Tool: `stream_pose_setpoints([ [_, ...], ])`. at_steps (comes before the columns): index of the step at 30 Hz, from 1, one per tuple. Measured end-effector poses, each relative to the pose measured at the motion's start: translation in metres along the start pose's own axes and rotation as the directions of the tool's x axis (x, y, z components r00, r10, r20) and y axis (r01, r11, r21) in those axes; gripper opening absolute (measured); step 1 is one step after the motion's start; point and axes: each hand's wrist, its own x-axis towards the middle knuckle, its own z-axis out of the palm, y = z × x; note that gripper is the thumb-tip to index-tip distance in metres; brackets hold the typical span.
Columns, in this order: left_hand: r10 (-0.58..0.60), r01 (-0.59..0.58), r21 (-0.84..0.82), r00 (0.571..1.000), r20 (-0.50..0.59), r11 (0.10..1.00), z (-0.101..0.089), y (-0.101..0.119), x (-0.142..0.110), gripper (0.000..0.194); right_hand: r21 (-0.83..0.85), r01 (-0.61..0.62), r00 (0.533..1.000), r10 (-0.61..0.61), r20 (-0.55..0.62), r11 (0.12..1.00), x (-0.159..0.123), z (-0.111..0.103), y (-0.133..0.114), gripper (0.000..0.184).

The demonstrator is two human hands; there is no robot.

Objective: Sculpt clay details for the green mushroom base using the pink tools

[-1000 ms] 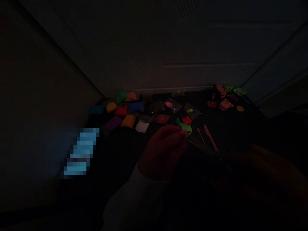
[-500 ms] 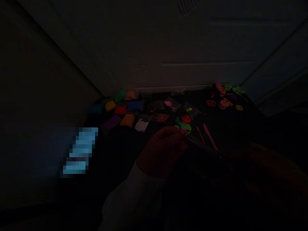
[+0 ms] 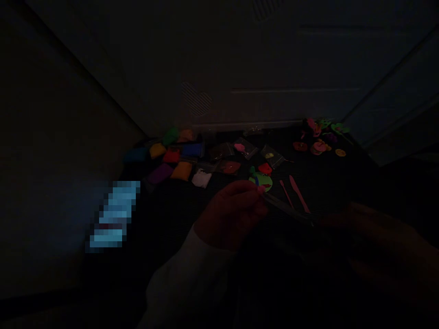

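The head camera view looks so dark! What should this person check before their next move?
1. Left hand at the pink clay: ok, fingertips on it.
2. Thin dark stick: ok, runs from the left fingers towards the other hand.
3. Right hand on the stick: cannot tell, too dark.
4. Pink modelling tools: ok, lying on the dark mat, clear of the hands.
5. Light: not ok, very dim.

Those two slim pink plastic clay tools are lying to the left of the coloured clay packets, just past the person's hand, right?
Not quite: the head view shows the two slim pink plastic clay tools lying to the right of the coloured clay packets, not the left. They do lie just past the person's left hand.
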Motion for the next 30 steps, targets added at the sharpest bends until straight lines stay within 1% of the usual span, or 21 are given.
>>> stream_pose_setpoints([
  [3, -0.010, 0.010, -0.007, 1.000, 0.019, 1.000, -0.002, 0.000, 0.000, 0.009, 0.049, -0.010, 1.000, 0.009, 0.016, 0.999, 0.001, 0.000, -0.001, 0.044],
  [7, -0.029, 0.029, -0.015, 0.999, 0.035, 0.999, -0.003, 0.001, 0.000, 0.011, 0.060, -0.019, 1.000, 0.018, 0.014, 0.998, 0.001, 0.000, -0.002, 0.042],
  [10, -0.035, 0.037, -0.030, 0.999, 0.036, 0.999, -0.003, 0.001, 0.001, 0.014, 0.103, -0.060, 0.998, 0.056, 0.036, 0.993, -0.001, 0.002, -0.001, 0.043],
  [13, -0.037, 0.038, -0.016, 0.999, 0.033, 0.999, -0.004, 0.000, 0.002, 0.013, 0.182, -0.095, 0.994, 0.083, 0.073, 0.979, -0.003, 0.005, -0.002, 0.044],
  [17, -0.028, 0.029, -0.017, 0.998, 0.057, 0.999, -0.005, 0.000, 0.003, 0.012, 0.238, -0.177, 0.984, 0.175, 0.032, 0.955, -0.004, 0.007, -0.009, 0.038],
  [19, -0.037, 0.040, -0.028, 0.995, 0.090, 0.999, -0.006, 0.000, 0.004, 0.012, 0.229, -0.215, 0.975, 0.222, -0.006, 0.950, -0.002, 0.007, -0.012, 0.035],
  [20, -0.042, 0.046, -0.033, 0.994, 0.101, 0.998, -0.006, 0.000, 0.004, 0.012, 0.223, -0.203, 0.977, 0.211, -0.010, 0.953, -0.001, 0.006, -0.012, 0.034],
  [23, -0.052, 0.057, -0.038, 0.991, 0.120, 0.998, -0.007, 0.001, 0.004, 0.013, 0.210, -0.121, 0.992, 0.126, -0.012, 0.970, 0.002, 0.004, -0.010, 0.034],
  [25, -0.059, 0.064, -0.033, 0.990, 0.128, 0.997, -0.007, 0.001, 0.004, 0.013, 0.205, -0.087, 0.996, 0.088, 0.003, 0.975, 0.003, 0.003, -0.007, 0.035],
  [29, -0.062, 0.068, -0.032, 0.984, 0.166, 0.997, -0.007, 0.001, 0.004, 0.011, 0.208, -0.077, 0.997, 0.079, 0.002, 0.975, 0.002, 0.005, -0.006, 0.038],
  [30, -0.063, 0.071, -0.036, 0.983, 0.170, 0.997, -0.007, 0.001, 0.004, 0.011, 0.222, -0.097, 0.995, 0.098, 0.004, 0.970, 0.002, 0.006, -0.007, 0.038],
])
